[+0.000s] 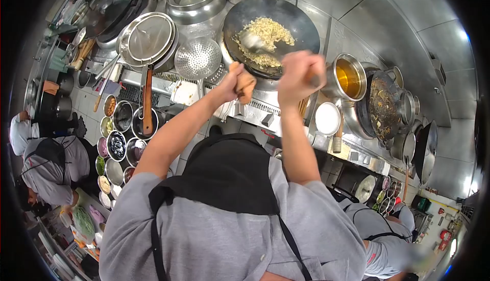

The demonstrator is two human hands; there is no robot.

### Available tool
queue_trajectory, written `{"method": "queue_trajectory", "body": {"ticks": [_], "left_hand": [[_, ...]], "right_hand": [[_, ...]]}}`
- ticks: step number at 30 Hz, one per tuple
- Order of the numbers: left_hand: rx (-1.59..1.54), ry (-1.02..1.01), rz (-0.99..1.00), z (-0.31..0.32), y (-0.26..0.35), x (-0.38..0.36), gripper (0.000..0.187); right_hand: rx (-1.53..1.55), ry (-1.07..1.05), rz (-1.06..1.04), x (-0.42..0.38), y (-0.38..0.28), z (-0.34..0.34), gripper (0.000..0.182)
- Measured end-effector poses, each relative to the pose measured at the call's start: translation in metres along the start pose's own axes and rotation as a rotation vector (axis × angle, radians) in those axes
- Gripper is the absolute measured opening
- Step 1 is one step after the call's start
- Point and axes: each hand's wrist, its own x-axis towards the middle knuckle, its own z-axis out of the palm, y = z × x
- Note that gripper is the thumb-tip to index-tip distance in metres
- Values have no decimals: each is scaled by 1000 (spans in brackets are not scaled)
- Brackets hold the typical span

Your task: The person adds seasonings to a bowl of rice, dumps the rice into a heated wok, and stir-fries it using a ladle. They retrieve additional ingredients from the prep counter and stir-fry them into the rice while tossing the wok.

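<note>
A black wok [305, 23] sits on the stove, holding a pale, crumbly food like fried rice [268, 30]. My left hand [234, 81] is closed around an orange-brown cloth [246, 88] at the wok's near left edge; any wok handle under the cloth is hidden. Above the near right edge, my right hand [298, 77] grips the handle of a metal wok ladle [251, 41]. The ladle's head lies in the food and is smeared by motion.
A perforated skimmer [198, 58] and stacked strainers [150, 38] are left of the wok. To the right stand a pot of amber oil [348, 79], a white bowl [327, 118] and a second dark wok [384, 105]. Co-workers [56, 163] are at both sides.
</note>
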Motion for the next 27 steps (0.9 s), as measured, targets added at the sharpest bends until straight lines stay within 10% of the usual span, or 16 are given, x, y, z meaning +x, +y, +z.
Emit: {"method": "queue_trajectory", "body": {"ticks": [11, 15, 23, 27], "left_hand": [[-44, 322, 9, 33, -40, 113, 19], [-30, 416, -258, 136, 19, -62, 28], [-13, -66, 9, -77, -93, 64, 5], [-105, 437, -418, -14, -84, -34, 12]], "right_hand": [[134, -75, 388, 85, 21, -24, 24], [150, 64, 480, 130, 24, -52, 23], [-5, -313, -12, 58, 34, -31, 21], [176, -250, 238, 93, 10, -7, 21]]}}
